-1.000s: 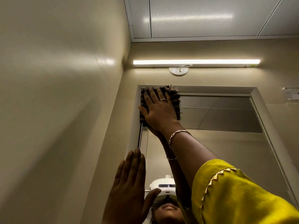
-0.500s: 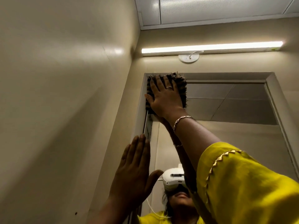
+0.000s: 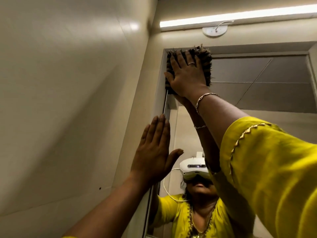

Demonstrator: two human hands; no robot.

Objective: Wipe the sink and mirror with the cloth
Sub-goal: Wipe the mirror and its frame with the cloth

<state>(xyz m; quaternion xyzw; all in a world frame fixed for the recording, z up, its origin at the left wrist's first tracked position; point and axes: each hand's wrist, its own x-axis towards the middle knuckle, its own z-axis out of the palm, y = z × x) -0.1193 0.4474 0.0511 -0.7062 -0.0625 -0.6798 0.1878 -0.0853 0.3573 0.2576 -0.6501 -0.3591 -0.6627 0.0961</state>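
Observation:
A dark, shaggy cloth [image 3: 206,57] is pressed flat against the top left corner of the mirror [image 3: 274,93]. My right hand [image 3: 187,75] lies spread over the cloth, palm against it, with a ring and a bracelet showing. My left hand [image 3: 154,152] rests flat and open on the mirror's left frame [image 3: 161,79], lower down, holding nothing. The mirror reflects a person in a yellow top with a white headset. The sink is out of view.
A beige wall [image 3: 68,100] runs close along the left of the mirror. A lit tube light [image 3: 240,16] and a round white fitting [image 3: 215,30] sit above the mirror. My yellow sleeve [image 3: 267,169] fills the lower right.
The view has tilted down, so the mirror and light sit higher and more of the reflection shows. My right hand stays with the cloth in the top left corner; my left hand stays on the frame.

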